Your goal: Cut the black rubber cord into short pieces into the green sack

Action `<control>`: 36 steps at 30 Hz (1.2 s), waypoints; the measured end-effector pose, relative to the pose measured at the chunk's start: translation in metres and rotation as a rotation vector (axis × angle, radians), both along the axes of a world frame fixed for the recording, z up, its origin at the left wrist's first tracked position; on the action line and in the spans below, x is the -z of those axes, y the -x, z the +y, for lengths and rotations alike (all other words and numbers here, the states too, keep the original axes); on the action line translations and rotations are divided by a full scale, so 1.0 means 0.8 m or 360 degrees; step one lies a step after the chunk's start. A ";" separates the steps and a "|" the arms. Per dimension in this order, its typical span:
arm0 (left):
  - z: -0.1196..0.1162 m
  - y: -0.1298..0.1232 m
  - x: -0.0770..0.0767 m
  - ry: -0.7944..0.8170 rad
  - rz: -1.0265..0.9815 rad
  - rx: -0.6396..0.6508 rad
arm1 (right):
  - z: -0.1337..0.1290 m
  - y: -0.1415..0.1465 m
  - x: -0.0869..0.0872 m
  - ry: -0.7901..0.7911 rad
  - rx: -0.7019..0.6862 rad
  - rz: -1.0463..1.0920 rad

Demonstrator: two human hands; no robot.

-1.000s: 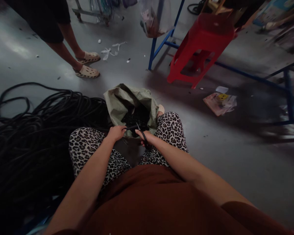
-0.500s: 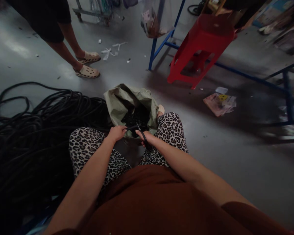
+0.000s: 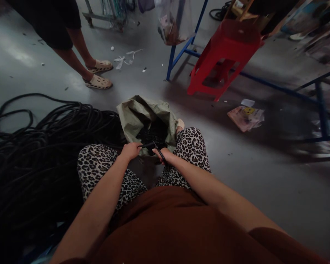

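Observation:
My left hand [image 3: 131, 150] is closed on a black hose [image 3: 146, 145], whose end sticks out to the right over the sack. Black-handled scissors [image 3: 162, 155] are in my right hand [image 3: 165, 155], their tips pointing up beside the hose end. Below both hands an open green woven sack [image 3: 130, 118] stands between my knees, with dark pieces inside that are hard to make out. To the left lies a large heap of black hose [image 3: 57, 128] in loose coils.
A person's feet in beige clogs [image 3: 98, 81] are at the upper left. A red stool [image 3: 225, 55] stands by a blue metal frame [image 3: 170, 62] at the upper right. A plastic packet [image 3: 244, 118] lies on the floor.
The scissors' handles look closer together than before. My left hand has hardly moved and still holds the hose.

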State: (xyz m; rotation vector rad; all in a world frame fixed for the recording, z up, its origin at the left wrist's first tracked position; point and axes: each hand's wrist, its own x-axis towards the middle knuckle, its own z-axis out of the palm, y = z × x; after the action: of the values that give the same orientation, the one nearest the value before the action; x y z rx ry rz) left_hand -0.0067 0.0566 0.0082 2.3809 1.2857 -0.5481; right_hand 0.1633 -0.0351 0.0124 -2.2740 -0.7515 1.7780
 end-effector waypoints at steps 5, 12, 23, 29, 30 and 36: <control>0.000 0.000 -0.001 0.0022 -0.0003 -0.0033 | -0.001 -0.003 0.011 -0.0042 -0.0023 -0.0033; 0.000 0.001 -0.004 0.0004 -0.0017 -0.0079 | -0.001 -0.002 0.020 0.0023 0.0016 -0.0048; 0.000 -0.001 -0.012 -0.0063 0.0028 -0.0149 | -0.002 0.000 0.017 0.0073 -0.0118 0.0036; -0.001 -0.002 -0.013 -0.0081 0.0005 -0.0126 | -0.003 0.002 0.012 0.0075 -0.0217 0.0103; -0.002 -0.002 -0.013 -0.0074 0.0001 -0.0126 | -0.004 0.001 0.012 0.0063 -0.0243 0.0088; -0.003 -0.004 -0.013 -0.0022 -0.0035 -0.0090 | -0.002 -0.001 0.007 -0.0009 -0.0395 -0.0015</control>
State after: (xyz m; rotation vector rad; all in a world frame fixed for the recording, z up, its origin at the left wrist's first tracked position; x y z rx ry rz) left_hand -0.0033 0.0542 0.0183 2.3475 1.3471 -0.4968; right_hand 0.1641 -0.0364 0.0067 -2.2711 -1.0803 1.8623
